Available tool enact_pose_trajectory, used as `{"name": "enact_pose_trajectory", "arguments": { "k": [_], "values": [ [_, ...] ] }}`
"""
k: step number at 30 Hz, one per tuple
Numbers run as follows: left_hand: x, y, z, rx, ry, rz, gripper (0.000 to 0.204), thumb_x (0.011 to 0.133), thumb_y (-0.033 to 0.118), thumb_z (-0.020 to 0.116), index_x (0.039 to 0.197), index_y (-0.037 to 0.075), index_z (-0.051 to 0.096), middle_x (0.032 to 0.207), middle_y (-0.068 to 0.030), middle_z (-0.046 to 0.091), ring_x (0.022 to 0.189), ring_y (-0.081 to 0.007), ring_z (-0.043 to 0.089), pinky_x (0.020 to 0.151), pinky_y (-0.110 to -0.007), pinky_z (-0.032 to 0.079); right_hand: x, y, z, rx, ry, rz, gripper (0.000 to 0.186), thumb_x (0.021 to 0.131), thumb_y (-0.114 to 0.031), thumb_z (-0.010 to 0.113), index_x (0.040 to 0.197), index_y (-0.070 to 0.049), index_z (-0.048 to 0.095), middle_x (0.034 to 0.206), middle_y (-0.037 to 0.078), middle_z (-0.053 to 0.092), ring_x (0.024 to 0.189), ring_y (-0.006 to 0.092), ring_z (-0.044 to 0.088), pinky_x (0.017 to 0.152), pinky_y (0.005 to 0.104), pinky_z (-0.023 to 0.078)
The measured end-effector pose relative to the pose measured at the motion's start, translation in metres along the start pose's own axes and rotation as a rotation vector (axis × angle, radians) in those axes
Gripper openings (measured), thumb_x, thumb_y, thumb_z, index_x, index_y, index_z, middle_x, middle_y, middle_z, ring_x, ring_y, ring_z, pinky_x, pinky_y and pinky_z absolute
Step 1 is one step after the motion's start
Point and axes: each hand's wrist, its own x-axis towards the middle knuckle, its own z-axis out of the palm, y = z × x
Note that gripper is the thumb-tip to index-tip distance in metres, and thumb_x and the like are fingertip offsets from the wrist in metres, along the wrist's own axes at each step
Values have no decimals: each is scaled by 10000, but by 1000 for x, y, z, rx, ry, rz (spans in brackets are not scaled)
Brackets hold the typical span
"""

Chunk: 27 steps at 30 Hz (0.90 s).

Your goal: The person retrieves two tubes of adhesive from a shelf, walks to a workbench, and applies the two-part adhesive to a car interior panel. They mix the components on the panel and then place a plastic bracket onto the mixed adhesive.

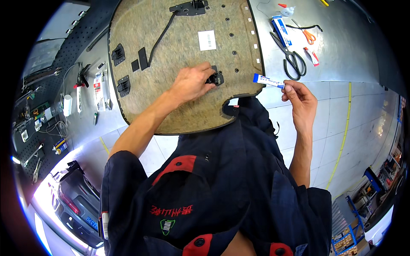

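Note:
A fibrous brown-grey panel [171, 111] with black edging lies on the metal bench, carrying black fittings, a cable strip and a white label. My left hand [194, 83] is closed on a small black bracket [217, 77] at the panel's lower middle, partly hidden by my fingers. My right hand [301, 98] holds a small white-and-blue tube [267, 80] out sideways, just beyond the panel's right edge, pinched at its end between thumb and fingers.
Black shears [291, 59], orange scissors [309, 36], a red-white tube [311, 56] and a blue box [282, 30] lie on the right bench [346, 55]. Tools [80, 89] lie left. A pegboard [30, 98] stands far left, a car [74, 200] lower left, racks [350, 230] lower right.

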Motion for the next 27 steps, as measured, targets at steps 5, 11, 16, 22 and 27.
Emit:
{"name": "enact_pose_trajectory", "arguments": {
  "k": [5,11,16,22,27],
  "values": [
    [-4,2,8,94,95,48,432,736,218,787,1099,38,639,1047,-79,617,904,-268,640,742,-366,529,6,-2,1,3,-11,-21,221,919,-135,693,1059,36,687,826,51,662,708,104,584,666,239,491],
    [-4,-8,13,61,201,139,457,697,227,805,1082,32,654,1132,-73,641,994,-255,606,842,-342,518,13,-1,6,4,-22,-26,226,917,-147,698,1055,31,689,829,47,664,711,100,586,667,242,492],
    [-2,-10,15,33,163,97,434,695,229,806,1055,27,674,1119,-74,658,994,-246,613,836,-337,528,16,-2,10,5,-20,-16,220,918,-146,697,1053,29,690,833,45,665,709,99,586,667,242,492],
    [-4,-1,15,65,174,53,429,699,206,800,1064,28,660,1131,-62,647,1015,-244,611,838,-335,531,19,-6,14,-18,-25,-21,212,919,-138,693,1052,27,690,831,42,665,708,98,585,665,239,490],
    [-2,-1,11,55,119,68,427,699,186,793,1070,35,647,1142,-58,634,1044,-241,598,841,-334,528,23,-8,13,-27,-38,-21,207,920,-133,691,1055,24,692,824,39,662,709,97,585,663,237,489]
  ]
}}
